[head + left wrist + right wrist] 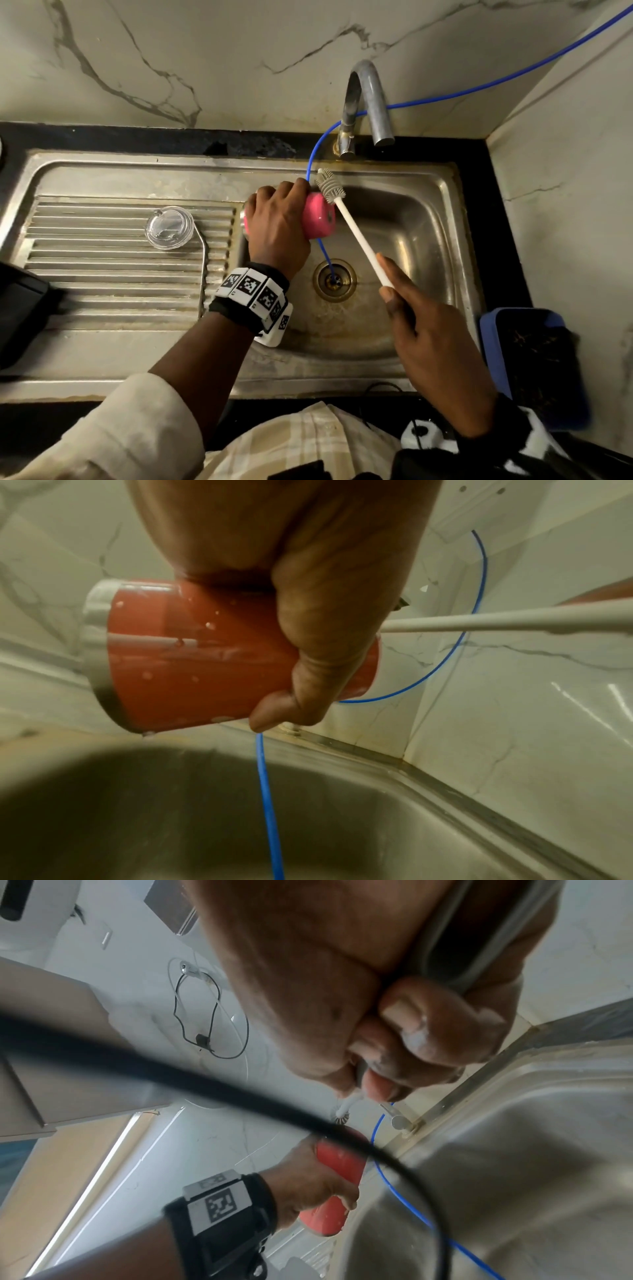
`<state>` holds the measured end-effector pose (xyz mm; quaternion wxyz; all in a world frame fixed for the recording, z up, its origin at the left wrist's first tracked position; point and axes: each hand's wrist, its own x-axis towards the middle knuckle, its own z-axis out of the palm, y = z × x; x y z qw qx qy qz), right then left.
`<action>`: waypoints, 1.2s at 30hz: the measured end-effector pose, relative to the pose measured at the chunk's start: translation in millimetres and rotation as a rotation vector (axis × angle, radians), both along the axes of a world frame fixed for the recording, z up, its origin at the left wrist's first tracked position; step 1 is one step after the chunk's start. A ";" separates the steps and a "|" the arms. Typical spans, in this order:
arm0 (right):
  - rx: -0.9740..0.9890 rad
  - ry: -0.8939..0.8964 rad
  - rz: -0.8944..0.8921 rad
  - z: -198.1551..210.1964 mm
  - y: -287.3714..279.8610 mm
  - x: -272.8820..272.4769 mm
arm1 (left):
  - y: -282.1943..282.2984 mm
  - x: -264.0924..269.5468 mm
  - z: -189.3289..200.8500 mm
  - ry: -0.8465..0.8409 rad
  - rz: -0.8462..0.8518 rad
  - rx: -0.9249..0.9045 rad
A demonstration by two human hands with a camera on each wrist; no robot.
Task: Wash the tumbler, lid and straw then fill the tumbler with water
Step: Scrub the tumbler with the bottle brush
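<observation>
Two hands work over the stainless steel sink (428, 212). The left hand (277, 226) curls round the pink metal tumbler (320, 219), wet with droplets, lying sideways above the basin. The right hand (435, 346) grips the white-handled grey silicone bottle brush (330, 186), bristles beside the tumbler's base. The clear round plastic lid (168, 226) and thin metal straw (204, 270) rest on the ribbed drainboard.

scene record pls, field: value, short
left hand: grips tumbler, held sideways over sink
right hand: holds brush by handle
brush head: against tumbler's outer end, not inside
lid: on drainboard, off tumbler
straw: on drainboard beside lid
tap: no water visible
blue hose: runs into drain
</observation>
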<state>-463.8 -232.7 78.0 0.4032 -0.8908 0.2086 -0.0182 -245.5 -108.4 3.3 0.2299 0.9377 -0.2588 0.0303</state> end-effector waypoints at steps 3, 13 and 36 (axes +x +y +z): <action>0.028 0.016 0.031 10.9 13.7 -14.1 | 7.2 10.4 3.5 -0.008 0.052 0.043; -0.041 0.022 0.021 6.0 12.4 -7.7 | 1.7 5.4 1.6 0.089 0.086 0.049; 0.050 -0.019 -0.068 -20.3 -5.9 13.5 | 0.2 -4.8 1.2 0.305 0.076 -0.236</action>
